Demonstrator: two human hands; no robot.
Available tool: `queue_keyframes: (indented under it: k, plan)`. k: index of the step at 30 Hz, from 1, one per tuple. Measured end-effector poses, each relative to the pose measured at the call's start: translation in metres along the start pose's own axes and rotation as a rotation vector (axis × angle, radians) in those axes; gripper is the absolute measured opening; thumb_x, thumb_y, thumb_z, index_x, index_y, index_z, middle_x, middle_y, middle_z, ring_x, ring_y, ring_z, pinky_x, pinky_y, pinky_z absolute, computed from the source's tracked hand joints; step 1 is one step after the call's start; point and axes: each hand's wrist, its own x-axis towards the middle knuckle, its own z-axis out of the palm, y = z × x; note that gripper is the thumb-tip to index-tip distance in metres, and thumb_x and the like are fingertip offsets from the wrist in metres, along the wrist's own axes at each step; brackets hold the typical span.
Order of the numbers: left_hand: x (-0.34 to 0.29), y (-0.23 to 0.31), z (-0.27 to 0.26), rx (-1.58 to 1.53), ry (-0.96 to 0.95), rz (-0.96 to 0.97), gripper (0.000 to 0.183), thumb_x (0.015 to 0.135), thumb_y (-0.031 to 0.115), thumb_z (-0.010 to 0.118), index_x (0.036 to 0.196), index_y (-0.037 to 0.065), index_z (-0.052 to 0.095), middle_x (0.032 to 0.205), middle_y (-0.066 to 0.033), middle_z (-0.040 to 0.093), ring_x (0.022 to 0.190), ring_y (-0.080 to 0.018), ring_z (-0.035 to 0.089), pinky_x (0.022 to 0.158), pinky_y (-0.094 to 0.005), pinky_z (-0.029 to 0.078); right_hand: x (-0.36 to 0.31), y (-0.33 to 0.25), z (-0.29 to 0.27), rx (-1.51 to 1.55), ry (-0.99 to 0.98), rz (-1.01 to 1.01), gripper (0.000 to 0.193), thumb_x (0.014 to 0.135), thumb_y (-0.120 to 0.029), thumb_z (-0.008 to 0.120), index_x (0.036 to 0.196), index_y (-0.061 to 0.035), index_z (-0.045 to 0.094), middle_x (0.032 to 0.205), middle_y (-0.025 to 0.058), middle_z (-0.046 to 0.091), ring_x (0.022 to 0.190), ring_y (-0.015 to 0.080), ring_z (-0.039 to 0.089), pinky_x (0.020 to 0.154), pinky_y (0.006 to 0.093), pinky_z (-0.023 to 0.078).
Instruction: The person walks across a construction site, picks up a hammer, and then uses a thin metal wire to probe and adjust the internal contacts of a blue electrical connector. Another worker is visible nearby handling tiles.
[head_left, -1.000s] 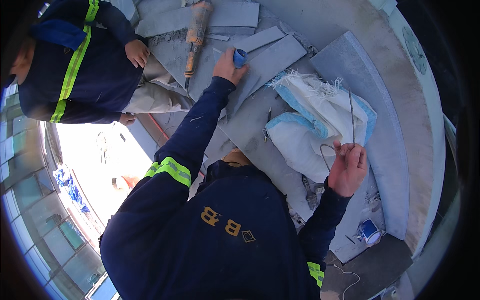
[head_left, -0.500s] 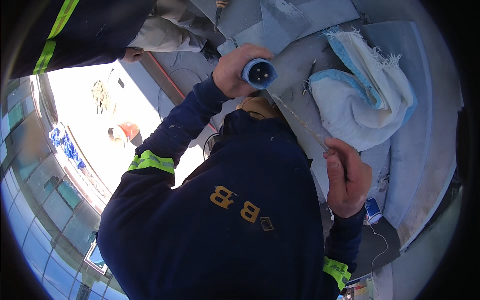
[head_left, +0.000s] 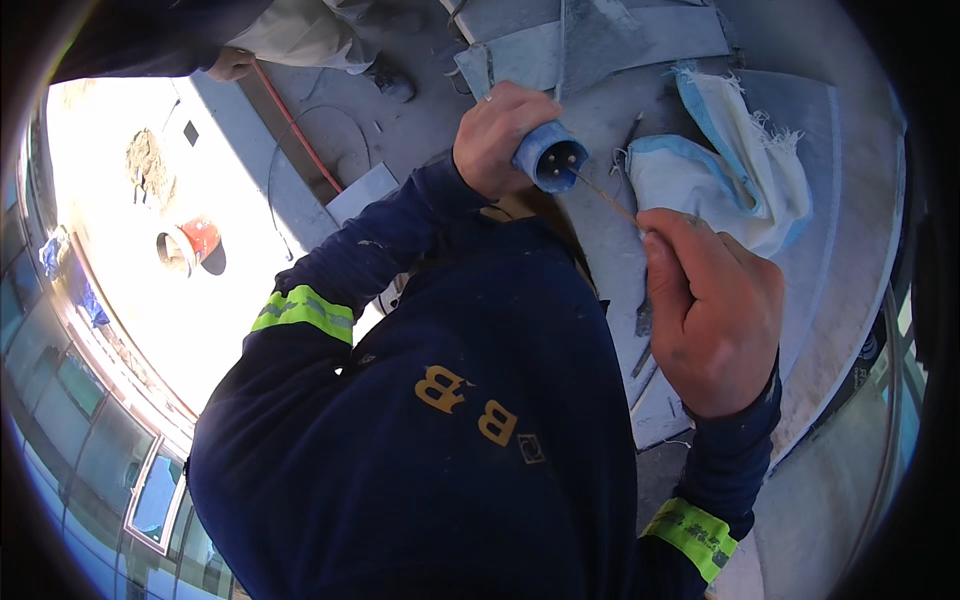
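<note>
The left hand (head_left: pixel 500 140) conceals the rear of the blue plug (head_left: pixel 548 160). The right hand (head_left: pixel 712 300) covers the near end of the thin rod (head_left: pixel 608 197) and the lower edge of the white woven sack (head_left: pixel 672 182). Contact between rod tip and pins (head_left: pixel 557 171) cannot be determined. The view's upper edge cuts off the co-worker (head_left: pixel 150 38).

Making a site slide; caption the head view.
The left hand holds a blue plug; the right hand points a thin rod at its open end.

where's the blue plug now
The blue plug is in the left hand, high and just right of centre in the head view, its open end by the tip of the rod in the right hand.
</note>
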Motion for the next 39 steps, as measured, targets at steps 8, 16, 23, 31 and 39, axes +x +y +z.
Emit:
queue_keyframes:
  k: [8,16,23,31,39]
  plan:
    - [0.001,0.003,0.000,-0.018,0.018,-0.018,0.057,0.066,0.005,0.086,0.113,0.006,0.055,0.095,-0.0116,0.065,0.081,-0.0265,0.064,0.067,-0.0344,0.053,0.000,-0.006,0.003,-0.045,0.031,0.027,0.011,0.081,0.000,0.065,0.091,0.0003,0.063,0.062,0.0144,0.056,0.055,0.0322,0.057,0.051,0.0419,0.044]
    - [0.002,0.003,-0.006,-0.101,-0.055,-0.017,0.064,0.057,0.000,0.082,0.116,0.007,0.058,0.100,-0.0113,0.066,0.087,-0.0314,0.064,0.071,-0.0383,0.052,-0.003,-0.004,0.000,-0.089,-0.055,-0.047,0.013,0.085,0.000,0.064,0.098,0.0008,0.066,0.074,0.0161,0.063,0.058,0.0320,0.056,0.053,0.0397,0.043]
    - [0.005,0.007,-0.009,-0.069,-0.102,-0.021,0.061,0.056,0.000,0.081,0.112,0.007,0.060,0.099,-0.0111,0.066,0.086,-0.0312,0.064,0.071,-0.0383,0.052,-0.006,0.006,0.006,-0.076,-0.142,-0.010,0.017,0.081,0.000,0.064,0.097,0.0031,0.063,0.068,0.0142,0.060,0.058,0.0319,0.056,0.054,0.0419,0.044]
    - [0.006,0.016,-0.016,-0.087,-0.180,-0.080,0.057,0.057,0.007,0.084,0.109,0.007,0.061,0.097,-0.0099,0.067,0.083,-0.0301,0.064,0.070,-0.0377,0.052,-0.014,0.018,0.010,-0.088,-0.128,-0.186,0.029,0.073,-0.002,0.060,0.101,0.0033,0.061,0.063,0.0127,0.059,0.059,0.0325,0.059,0.056,0.0424,0.047]
    - [0.010,0.027,-0.023,-0.061,-0.202,-0.088,0.053,0.058,0.009,0.084,0.106,0.008,0.061,0.095,-0.0091,0.067,0.081,-0.0301,0.064,0.070,-0.0373,0.052,-0.013,0.012,0.000,-0.159,-0.219,-0.226,0.031,0.076,-0.001,0.061,0.106,0.0050,0.062,0.069,0.0151,0.062,0.063,0.0311,0.062,0.059,0.0390,0.050]
